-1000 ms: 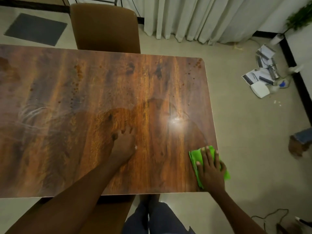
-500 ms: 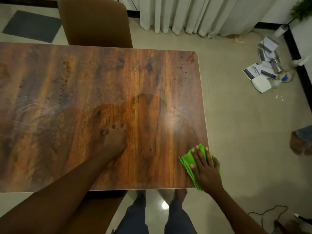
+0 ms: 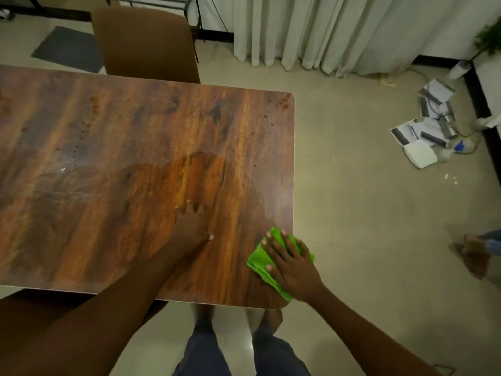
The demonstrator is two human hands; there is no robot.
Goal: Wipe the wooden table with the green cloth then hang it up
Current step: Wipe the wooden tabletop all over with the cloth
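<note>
The wooden table point(image 3: 113, 147) fills the left and middle of the view, with dark spots near its far right corner and a damp wiped patch in the middle. A folded green cloth point(image 3: 259, 260) lies at the table's near right corner, partly over the edge. My right hand point(image 3: 291, 263) presses flat on the cloth with fingers spread. My left hand point(image 3: 191, 226) rests palm down on the bare wood, to the left of the cloth, holding nothing.
A brown chair point(image 3: 143, 44) stands at the table's far side, another below the near left edge. Papers, cans and a white box point(image 3: 418, 156) litter the floor at right. White curtains point(image 3: 339, 31) hang behind. Someone's foot point(image 3: 473, 252) shows at far right.
My right hand and the cloth have stayed at the near right corner, shifting slightly along the edge. The left hand has kept its place on the wood. The head camera has moved.
</note>
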